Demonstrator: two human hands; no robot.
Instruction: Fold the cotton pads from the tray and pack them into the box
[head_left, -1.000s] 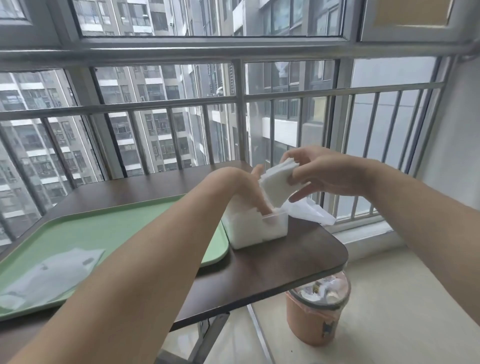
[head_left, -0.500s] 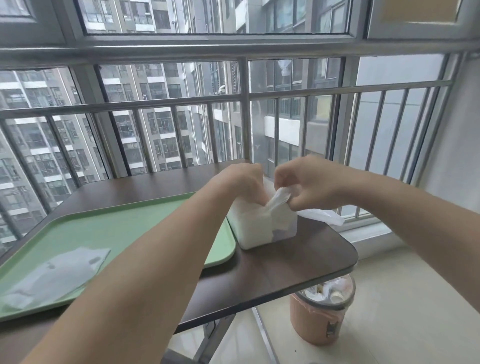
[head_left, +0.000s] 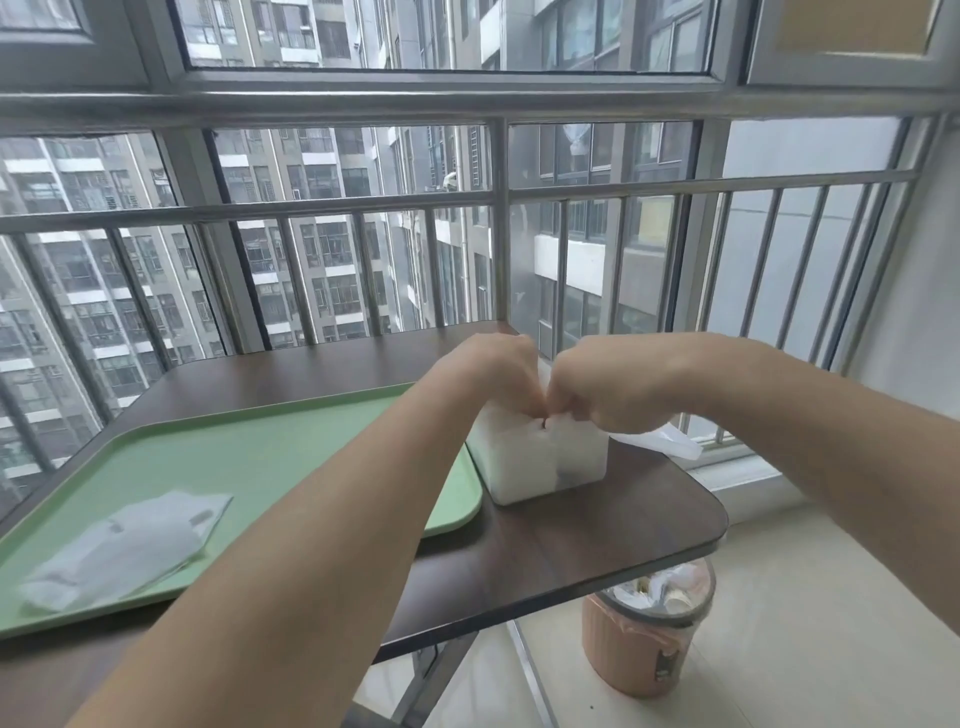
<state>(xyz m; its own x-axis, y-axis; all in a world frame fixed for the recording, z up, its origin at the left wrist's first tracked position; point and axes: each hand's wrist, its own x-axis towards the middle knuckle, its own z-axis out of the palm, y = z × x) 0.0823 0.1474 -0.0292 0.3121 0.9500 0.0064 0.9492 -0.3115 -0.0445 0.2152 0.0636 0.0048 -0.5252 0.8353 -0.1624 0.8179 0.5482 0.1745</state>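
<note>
Centrally, found left hand (head_left: 501, 374) and right hand (head_left: 608, 395) pressed knuckle to knuckle over the open top of the box (head_left: 550, 491). Noted both bare forearms stretched forward from the lower edge of the view, wrists bent downward. Saw the fingers of each hand curled down into the box mouth, tips hidden. Could not tell a grip on the cotton pads (head_left: 514, 457) from a bare push. Made out those pads only as a white mass behind the translucent box wall, filling most of it.

Found the box standing on a dark brown table (head_left: 597, 535), just beside the right end of a green tray (head_left: 270, 457). Noted a flat white packet (head_left: 130, 545) lying on the tray's near left part, well apart from the box. Noted a crumpled clear wrapper (head_left: 670, 444) on the table behind the box, to its right. Saw a peach-coloured bin (head_left: 644, 649), rubbish inside, on pale floor tiles under the table's near right corner. Beyond the table, saw a barred window railing (head_left: 498, 208) with tall apartment blocks outside.

Counted — two hands, one box, one tray, one packet, one wrapper, one bin, one table.
</note>
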